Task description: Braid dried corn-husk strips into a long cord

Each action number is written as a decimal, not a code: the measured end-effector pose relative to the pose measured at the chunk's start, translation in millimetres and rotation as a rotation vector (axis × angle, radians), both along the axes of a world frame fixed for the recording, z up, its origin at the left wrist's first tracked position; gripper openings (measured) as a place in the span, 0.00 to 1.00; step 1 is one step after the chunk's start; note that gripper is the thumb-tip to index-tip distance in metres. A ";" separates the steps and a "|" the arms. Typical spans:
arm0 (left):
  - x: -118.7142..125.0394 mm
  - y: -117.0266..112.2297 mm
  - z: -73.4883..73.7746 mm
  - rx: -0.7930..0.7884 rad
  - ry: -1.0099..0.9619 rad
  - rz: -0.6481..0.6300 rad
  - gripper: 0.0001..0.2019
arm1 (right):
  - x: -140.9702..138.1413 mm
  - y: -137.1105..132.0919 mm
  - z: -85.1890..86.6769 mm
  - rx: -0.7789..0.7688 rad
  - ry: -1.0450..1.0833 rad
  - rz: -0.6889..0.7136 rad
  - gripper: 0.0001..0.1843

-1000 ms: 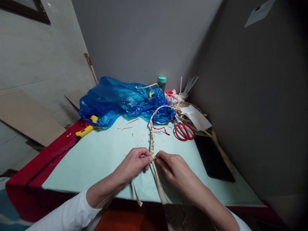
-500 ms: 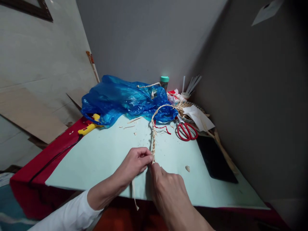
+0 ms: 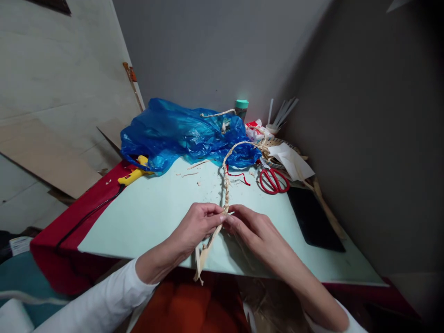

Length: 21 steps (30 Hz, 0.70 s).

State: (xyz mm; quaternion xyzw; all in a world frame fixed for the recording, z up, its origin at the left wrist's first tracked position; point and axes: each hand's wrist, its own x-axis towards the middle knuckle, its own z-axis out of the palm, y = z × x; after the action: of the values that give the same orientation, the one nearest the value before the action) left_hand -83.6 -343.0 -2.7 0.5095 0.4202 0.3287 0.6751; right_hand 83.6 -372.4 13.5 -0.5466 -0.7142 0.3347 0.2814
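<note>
A pale braided cord (image 3: pixel 226 185) of flat plant fibre runs from the back of the table towards me. At its near end my left hand (image 3: pixel 199 225) pinches the braid between thumb and fingers. My right hand (image 3: pixel 255 226) meets it from the other side, with thumb and fingertips closed on the strands at the same spot. Loose flat strands (image 3: pixel 204 256) hang below my left hand over the table's front edge. Beside the braid lies a short red string (image 3: pixel 239 175). The exact hold of the fingertips is partly hidden.
Red-handled scissors (image 3: pixel 273 180) and a black flat board (image 3: pixel 315 222) lie on the right. A blue plastic bag (image 3: pixel 187 134) covers the back, near a green-lidded jar (image 3: pixel 242 108). A yellow glue gun (image 3: pixel 133 175) with a cord sits left. White sticks (image 3: pixel 284 112) stand in a cup.
My right hand has turned from knuckles-up to a side-on pinch at the braid's end. The loose strands now hang together at the left. The view has shifted slightly.
</note>
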 end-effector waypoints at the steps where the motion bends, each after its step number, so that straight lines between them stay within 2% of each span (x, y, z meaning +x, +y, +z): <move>1: 0.0 -0.2 0.6 0.008 0.016 -0.004 0.10 | -0.4 3.6 -3.2 -0.077 0.056 0.058 0.14; 3: -1.0 -0.6 2.1 0.048 0.076 -0.026 0.10 | -3.1 8.3 -9.9 -0.119 0.104 0.099 0.15; 9: -5.9 -3.9 8.3 0.355 0.407 -0.034 0.10 | -6.3 11.0 -17.2 -0.024 0.097 0.065 0.15; 14: -3.8 -6.2 13.5 0.520 0.661 -0.062 0.13 | -9.6 7.8 -21.9 0.000 0.114 -0.062 0.16; 17: -4.1 -4.8 16.1 0.558 0.739 -0.081 0.14 | -13.5 5.2 -23.3 0.016 0.118 -0.116 0.15; 21: -3.8 -5.9 18.9 0.548 0.749 -0.071 0.15 | -15.6 3.2 -22.9 0.000 0.171 -0.120 0.16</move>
State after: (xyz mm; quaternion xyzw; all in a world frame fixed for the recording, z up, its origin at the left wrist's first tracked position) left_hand -87.3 -348.9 16.2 0.7666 0.5151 0.1978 0.3284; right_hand 68.0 -369.2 -9.5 -0.5578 -0.6536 0.3627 0.3608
